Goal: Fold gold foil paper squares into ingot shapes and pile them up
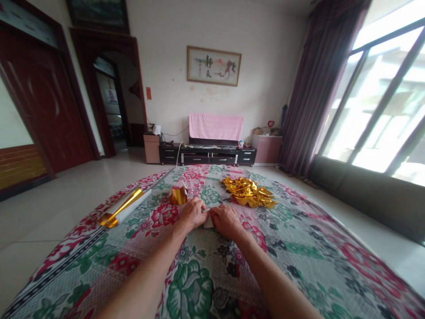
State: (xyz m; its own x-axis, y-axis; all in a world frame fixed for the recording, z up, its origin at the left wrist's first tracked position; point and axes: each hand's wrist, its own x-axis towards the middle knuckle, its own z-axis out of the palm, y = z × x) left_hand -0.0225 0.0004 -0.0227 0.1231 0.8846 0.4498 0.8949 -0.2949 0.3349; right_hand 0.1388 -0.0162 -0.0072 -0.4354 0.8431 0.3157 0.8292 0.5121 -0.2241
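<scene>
My left hand [194, 212] and my right hand [226, 220] meet over the middle of the cloth, fingers pinched on a small whitish piece of paper [208, 224]. Most of the paper is hidden beneath the fingers. Just beyond my left hand stands a short stack of gold foil paper [178, 195]. Past my right hand lies a heap of folded gold foil pieces [249, 192]. Farther left on the cloth rests a loose roll of gold foil sheet [122, 208] with a pale reverse side.
A flowered cloth [189, 288] covers the broad surface before me. Beyond it stand a black low cabinet [209, 158] and a screen draped with a pink cloth [215, 126]. Tiled floor [76, 179] runs along the left; a curtain [303, 88] and windows are at the right.
</scene>
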